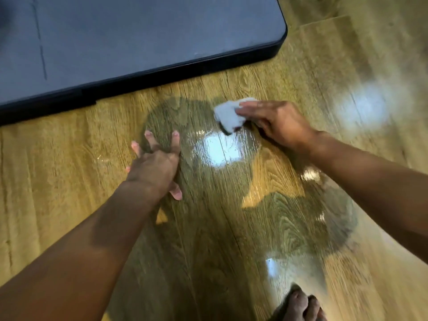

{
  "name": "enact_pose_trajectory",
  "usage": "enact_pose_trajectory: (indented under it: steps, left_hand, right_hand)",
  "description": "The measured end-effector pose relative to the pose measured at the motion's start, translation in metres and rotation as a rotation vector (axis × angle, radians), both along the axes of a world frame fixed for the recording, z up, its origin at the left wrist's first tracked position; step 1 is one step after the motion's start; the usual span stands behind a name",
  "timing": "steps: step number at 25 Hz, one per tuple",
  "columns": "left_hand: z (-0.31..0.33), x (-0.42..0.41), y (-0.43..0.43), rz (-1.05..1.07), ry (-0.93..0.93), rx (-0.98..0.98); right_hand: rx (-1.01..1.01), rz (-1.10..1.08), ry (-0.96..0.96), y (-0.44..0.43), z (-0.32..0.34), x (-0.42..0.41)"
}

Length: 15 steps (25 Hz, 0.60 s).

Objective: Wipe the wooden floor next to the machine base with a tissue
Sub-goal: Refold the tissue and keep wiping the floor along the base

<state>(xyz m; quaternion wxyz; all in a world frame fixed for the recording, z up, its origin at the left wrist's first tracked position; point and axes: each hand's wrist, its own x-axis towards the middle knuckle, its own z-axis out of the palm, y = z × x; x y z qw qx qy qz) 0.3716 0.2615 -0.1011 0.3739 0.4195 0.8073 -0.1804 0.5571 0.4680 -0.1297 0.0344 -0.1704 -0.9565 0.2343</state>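
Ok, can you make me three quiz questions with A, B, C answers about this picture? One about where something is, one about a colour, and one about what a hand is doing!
1. Where is the tissue?
A. on the machine base
B. on the wooden floor, under the right hand's fingers
C. under the foot

2. What colour is the tissue?
A. white
B. red
C. green

3. What is the left hand doing?
A. holding a cup
B. making a fist
C. resting on the floor, fingers spread

Answers:
1. B: the right hand presses it onto the wooden floor, near the machine base.
2. A: it looks white.
3. C: it holds nothing.
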Motion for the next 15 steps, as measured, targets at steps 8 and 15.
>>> enact_pose_trajectory:
  steps: [8, 15]
  left_hand:
    - [-0.003, -0.001, -0.003, -0.019, 0.035, 0.029]
    - [-0.002, -0.002, -0.005, -0.020, 0.041, 0.053]
  right_hand:
    - [-0.082, 0.207, 0.021, -0.093, -0.002, 0.133]
    - [-0.123, -0.075, 0.031, -0.144, -0.004, 0.169]
